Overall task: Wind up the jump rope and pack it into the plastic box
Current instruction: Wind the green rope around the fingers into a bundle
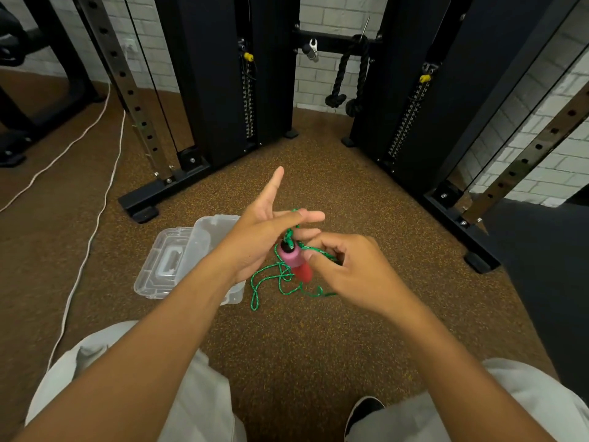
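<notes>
Now my left hand props the handles upright (fingers mostly straight), my right hand pinching the rope just beside, box left.

Green speckled rope, pink handles, clear plastic box, brown flecked floor, white brick wall.
</notes>
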### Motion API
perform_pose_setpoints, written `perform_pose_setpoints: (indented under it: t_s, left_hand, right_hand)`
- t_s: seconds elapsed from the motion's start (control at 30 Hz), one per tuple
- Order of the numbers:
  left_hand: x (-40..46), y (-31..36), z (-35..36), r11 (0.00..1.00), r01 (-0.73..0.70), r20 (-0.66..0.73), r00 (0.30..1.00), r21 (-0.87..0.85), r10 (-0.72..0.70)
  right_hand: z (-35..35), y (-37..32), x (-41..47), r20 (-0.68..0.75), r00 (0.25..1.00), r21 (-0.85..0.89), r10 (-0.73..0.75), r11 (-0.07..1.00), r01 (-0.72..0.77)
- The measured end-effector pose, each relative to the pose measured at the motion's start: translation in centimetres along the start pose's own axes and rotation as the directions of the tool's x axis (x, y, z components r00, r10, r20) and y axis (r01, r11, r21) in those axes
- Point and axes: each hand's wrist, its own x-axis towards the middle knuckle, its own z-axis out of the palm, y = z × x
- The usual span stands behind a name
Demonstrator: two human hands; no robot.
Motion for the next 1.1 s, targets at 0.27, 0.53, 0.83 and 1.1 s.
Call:
perform_pose_setpoints:
  t_s: [0.27,0.53,0.83,1.1]
  left_hand:
    - [0.2,0.0,0.4,0.992,0.05,0.05,0.998,-0.116,-0.044]
    - [0.7,-0.8,0.2,0.998,0.042,0.083,0.996,-0.052,-0.037]
    - [1.1,-1.5,0.6,0.998,0.063,0.059,0.996,0.016,-0.064]
    - [-0.1,-1.0,2.1,0.996,0.08,0.209,0.974,0.044,-0.088]
  right_hand:
    - [1.0,1.3,0.4,-0.026,0.999,-0.21,-0.036,0.977,0.03]
    - [0.2,0.5,0.1,0.027,0.999,-0.159,-0.043,0.986,0.046]
    - [-2.0,-0.4,-0.1,0.009,0.999,0.279,-0.036,0.96,0.032]
    - [-2.0,0.6,0.9,-0.279,0.959,-0.047,-0.057,0.998,0.046]
